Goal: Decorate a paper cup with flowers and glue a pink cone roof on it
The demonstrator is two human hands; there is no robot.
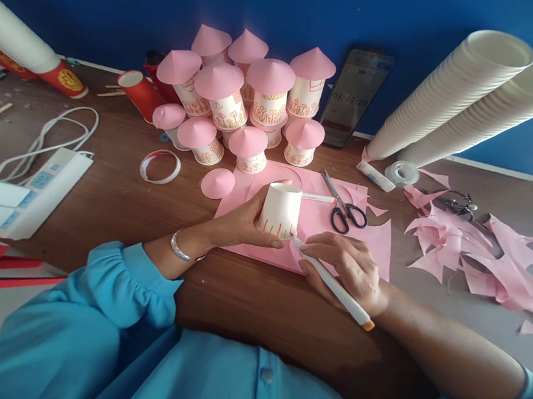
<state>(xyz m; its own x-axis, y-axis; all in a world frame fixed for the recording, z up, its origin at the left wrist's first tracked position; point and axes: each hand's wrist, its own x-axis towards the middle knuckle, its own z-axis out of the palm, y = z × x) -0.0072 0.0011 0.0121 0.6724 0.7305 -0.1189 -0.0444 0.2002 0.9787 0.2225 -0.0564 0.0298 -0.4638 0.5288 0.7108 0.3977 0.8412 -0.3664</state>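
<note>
My left hand (246,222) grips a white paper cup (283,204), which is tilted with its rim side toward me. Short orange strokes run along the cup's lower edge. In my right hand (344,264) is a white marker (340,291) with an orange end, its tip touching or close to the cup's lower right edge. Under both hands lies a pink paper sheet (373,251). On it rest black-handled scissors (346,209) and a second white pen (318,198), partly behind the cup. A small pink paper cone (218,183) sits just left of the sheet.
Several decorated cups with pink cone roofs (220,85) stand at the back. Beside them a phone (357,99) leans on the blue wall. Tall paper cup stacks (454,97), a tape roll (402,173) and pink scraps (448,238) are right; a power strip (46,185) is left.
</note>
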